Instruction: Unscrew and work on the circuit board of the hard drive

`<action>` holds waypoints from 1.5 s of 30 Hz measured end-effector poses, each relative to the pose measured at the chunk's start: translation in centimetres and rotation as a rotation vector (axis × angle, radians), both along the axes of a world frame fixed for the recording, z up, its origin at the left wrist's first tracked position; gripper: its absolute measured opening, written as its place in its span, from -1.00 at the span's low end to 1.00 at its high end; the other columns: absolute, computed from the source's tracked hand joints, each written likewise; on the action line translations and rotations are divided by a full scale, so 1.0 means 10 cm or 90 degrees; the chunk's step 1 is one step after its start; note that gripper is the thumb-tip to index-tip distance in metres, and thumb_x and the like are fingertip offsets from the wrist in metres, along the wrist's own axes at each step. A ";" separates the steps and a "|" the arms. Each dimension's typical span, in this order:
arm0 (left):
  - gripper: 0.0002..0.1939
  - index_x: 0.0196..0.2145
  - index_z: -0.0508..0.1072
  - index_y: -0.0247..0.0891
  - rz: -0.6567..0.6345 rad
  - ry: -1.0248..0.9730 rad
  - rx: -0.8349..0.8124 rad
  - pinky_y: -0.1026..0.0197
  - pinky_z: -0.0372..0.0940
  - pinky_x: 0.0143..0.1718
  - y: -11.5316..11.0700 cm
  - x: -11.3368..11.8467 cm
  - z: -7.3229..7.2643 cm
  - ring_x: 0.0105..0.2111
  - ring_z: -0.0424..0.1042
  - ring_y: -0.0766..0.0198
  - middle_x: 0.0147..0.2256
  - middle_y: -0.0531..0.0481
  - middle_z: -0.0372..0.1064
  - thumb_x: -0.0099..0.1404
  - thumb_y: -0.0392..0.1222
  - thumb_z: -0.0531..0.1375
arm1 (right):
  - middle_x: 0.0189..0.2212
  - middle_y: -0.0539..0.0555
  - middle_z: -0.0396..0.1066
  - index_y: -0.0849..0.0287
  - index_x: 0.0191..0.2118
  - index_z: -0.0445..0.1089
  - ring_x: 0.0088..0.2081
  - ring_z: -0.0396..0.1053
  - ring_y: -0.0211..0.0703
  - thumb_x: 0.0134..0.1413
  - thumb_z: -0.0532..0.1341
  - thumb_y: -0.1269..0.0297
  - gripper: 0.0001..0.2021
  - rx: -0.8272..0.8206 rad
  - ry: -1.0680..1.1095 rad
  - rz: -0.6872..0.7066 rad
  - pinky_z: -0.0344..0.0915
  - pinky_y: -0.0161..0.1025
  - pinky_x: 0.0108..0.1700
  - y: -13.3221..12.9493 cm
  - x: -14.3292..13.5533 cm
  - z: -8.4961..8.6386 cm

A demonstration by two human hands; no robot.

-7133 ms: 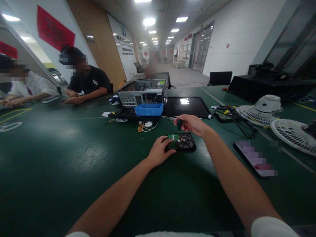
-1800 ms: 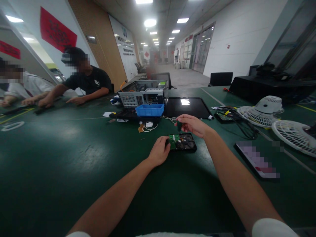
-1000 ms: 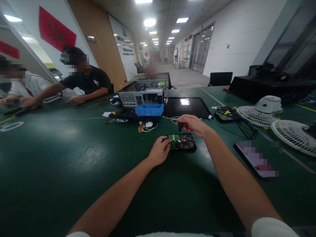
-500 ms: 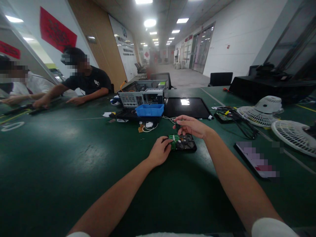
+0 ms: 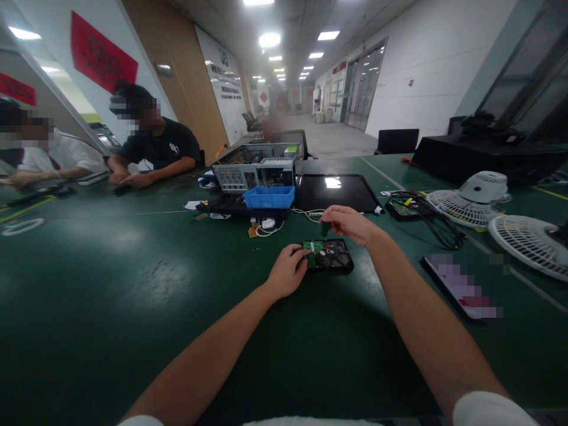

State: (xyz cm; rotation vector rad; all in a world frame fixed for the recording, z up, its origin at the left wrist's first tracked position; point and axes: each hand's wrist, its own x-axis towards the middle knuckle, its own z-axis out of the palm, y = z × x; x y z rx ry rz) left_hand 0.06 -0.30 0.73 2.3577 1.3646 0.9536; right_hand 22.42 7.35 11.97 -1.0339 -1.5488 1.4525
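Note:
A hard drive point(image 5: 338, 258) lies on the green table with its green circuit board and dark metal underside facing up. My left hand point(image 5: 288, 272) holds it steady from the left end, fingers bent over the board's edge. Above the drive, my right hand point(image 5: 350, 225) is closed, thumb and fingers pinching a short dark green tool point(image 5: 325, 228) that looks like a stubby screwdriver. The tool points down toward the drive; whether its tip touches is too small to tell.
Beyond the drive are a blue bin point(image 5: 269, 198), an open computer case point(image 5: 255, 174) and a black flat panel point(image 5: 337, 192). To the right lie a phone point(image 5: 461, 290), cables point(image 5: 437, 222) and white fan parts point(image 5: 461, 201). Two people sit at the left.
My right hand's fingers have drawn together around the dark tool, which now hangs more upright. My left hand and the drive stay put. The person in black has pulled an arm back.

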 end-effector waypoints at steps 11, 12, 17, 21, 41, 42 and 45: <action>-0.64 0.13 0.44 -0.14 -0.012 -0.012 0.040 -0.08 0.29 0.18 0.03 0.01 -0.05 0.14 0.31 0.03 0.10 -0.17 0.28 0.42 -0.26 0.13 | -0.15 0.19 0.54 0.21 -0.26 0.47 -0.53 0.31 -0.33 0.15 0.28 0.16 -0.80 -0.062 0.012 0.148 0.18 -0.35 -0.58 -0.09 -0.02 0.07; -0.64 0.13 0.44 -0.14 -0.012 -0.013 0.042 -0.08 0.29 0.18 0.03 0.00 -0.05 0.13 0.31 0.03 0.09 -0.17 0.28 0.41 -0.26 0.13 | -0.15 0.19 0.54 0.20 -0.25 0.46 -0.52 0.33 -0.32 0.15 0.29 0.17 -0.81 -0.074 0.019 0.159 0.22 -0.35 -0.57 -0.10 -0.02 0.06; -0.63 0.14 0.43 -0.13 -0.009 -0.008 0.042 -0.08 0.29 0.18 0.03 0.00 -0.06 0.13 0.31 0.03 0.10 -0.16 0.28 0.41 -0.25 0.14 | -0.20 0.09 0.50 0.12 -0.09 0.42 -0.47 0.40 -0.29 0.11 0.35 0.17 -0.73 -0.096 0.067 0.176 0.30 -0.36 -0.52 -0.12 -0.02 0.05; -0.64 0.15 0.43 -0.15 -0.010 -0.005 0.039 -0.08 0.28 0.19 0.02 0.00 -0.04 0.14 0.30 0.03 0.09 -0.17 0.28 0.42 -0.25 0.13 | -0.33 0.00 0.41 0.11 -0.06 0.44 -0.48 0.36 -0.32 0.08 0.37 0.16 -0.69 -0.069 0.052 0.181 0.21 -0.38 -0.56 -0.12 0.00 0.06; -0.63 0.16 0.42 -0.12 0.002 -0.013 0.010 -0.07 0.28 0.19 0.03 0.00 -0.04 0.14 0.30 0.05 0.11 -0.14 0.27 0.43 -0.24 0.13 | -0.17 0.17 0.54 0.20 -0.21 0.52 -0.55 0.23 -0.34 0.13 0.26 0.14 -0.76 -0.014 -0.025 0.086 0.00 -0.35 -0.62 -0.06 0.00 0.08; -0.63 0.16 0.41 -0.12 0.004 -0.014 0.008 -0.07 0.28 0.19 0.02 0.00 -0.05 0.14 0.30 0.05 0.11 -0.14 0.27 0.43 -0.23 0.12 | -0.16 0.17 0.54 0.21 -0.23 0.52 -0.54 0.24 -0.34 0.15 0.25 0.12 -0.75 -0.015 -0.023 0.091 0.01 -0.36 -0.61 -0.06 0.00 0.08; -0.62 0.19 0.38 -0.12 0.010 -0.012 0.000 -0.05 0.29 0.17 0.01 0.02 -0.03 0.13 0.31 0.06 0.12 -0.15 0.27 0.44 -0.20 0.11 | -0.18 0.18 0.54 0.22 -0.26 0.51 -0.53 0.25 -0.34 0.16 0.25 0.10 -0.74 -0.021 -0.015 0.094 0.03 -0.36 -0.60 -0.07 -0.01 0.09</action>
